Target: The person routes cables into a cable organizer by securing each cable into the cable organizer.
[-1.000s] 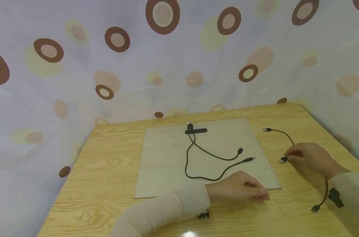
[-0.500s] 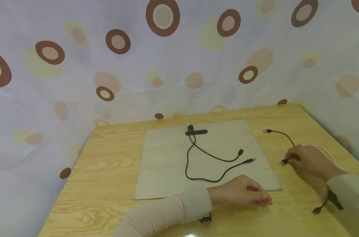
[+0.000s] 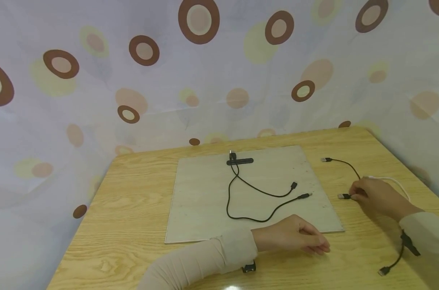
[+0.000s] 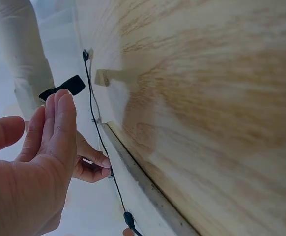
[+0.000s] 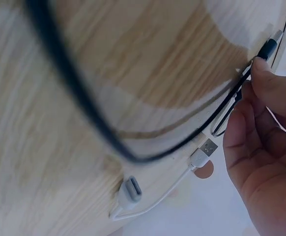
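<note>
My right hand (image 3: 380,197) pinches a black USB cable close behind its metal plug (image 3: 344,196), right of the pale board. In the right wrist view, thumb and fingertips hold this black USB cable (image 5: 207,123) at the plug, and its length loops out blurred at left. A second plug (image 3: 384,271) hangs or lies near the right sleeve; whether it belongs to the held cable I cannot tell. My left hand (image 3: 295,235) stays by the board's front edge, fingers loosely extended, holding nothing. The palm shows in the left wrist view.
On the pale board (image 3: 201,193) lies a crossed black cable (image 3: 248,218) with a short black bar (image 3: 240,161) at its top. Another USB plug (image 3: 326,159) lies at the back right. A white cable (image 5: 157,199) with two connectors rests beyond my right hand.
The plug in my right hand has swung from pointing down-left to pointing left. The loose plug near the right sleeve has shifted slightly downward. My left hand has barely moved.
</note>
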A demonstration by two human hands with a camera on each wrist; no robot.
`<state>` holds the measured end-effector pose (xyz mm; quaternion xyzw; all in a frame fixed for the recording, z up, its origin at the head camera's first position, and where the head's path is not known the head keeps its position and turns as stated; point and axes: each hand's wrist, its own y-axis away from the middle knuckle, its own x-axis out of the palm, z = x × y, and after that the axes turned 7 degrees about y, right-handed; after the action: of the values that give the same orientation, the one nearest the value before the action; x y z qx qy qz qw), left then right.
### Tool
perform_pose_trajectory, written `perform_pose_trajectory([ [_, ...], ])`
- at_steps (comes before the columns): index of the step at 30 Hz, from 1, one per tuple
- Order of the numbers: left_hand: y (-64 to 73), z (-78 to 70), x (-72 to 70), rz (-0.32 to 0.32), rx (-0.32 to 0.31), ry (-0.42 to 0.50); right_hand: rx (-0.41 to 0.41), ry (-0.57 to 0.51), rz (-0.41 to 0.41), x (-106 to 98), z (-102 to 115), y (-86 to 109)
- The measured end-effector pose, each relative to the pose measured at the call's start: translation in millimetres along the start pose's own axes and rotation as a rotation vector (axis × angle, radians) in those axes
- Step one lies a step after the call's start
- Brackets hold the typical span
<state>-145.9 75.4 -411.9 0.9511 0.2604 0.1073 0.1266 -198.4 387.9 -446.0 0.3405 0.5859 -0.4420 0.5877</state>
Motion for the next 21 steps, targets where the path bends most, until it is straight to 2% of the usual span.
perform_pose_trajectory([
  [4,0.3,-0.5,-0.1,0.014,0.010,-0.010,-0.002,-0.012,0.032,1,0,-0.7],
  [9,1.0,-1.4,-0.8,0.040,0.021,-0.017,0.044,-0.063,0.103,-1,5,-0.1],
  [13,1.2,-0.8,-2.5,0.026,0.025,-0.028,0.064,-0.087,0.087,-6,10,1.8],
  [18,0.2,-0.3,-5.4,-0.010,0.037,-0.110,0.085,-0.179,0.057,-11,13,2.8],
  [21,0.1,-0.3,-7.3,-0.035,0.046,-0.219,0.120,-0.239,0.049,-13,14,3.4],
])
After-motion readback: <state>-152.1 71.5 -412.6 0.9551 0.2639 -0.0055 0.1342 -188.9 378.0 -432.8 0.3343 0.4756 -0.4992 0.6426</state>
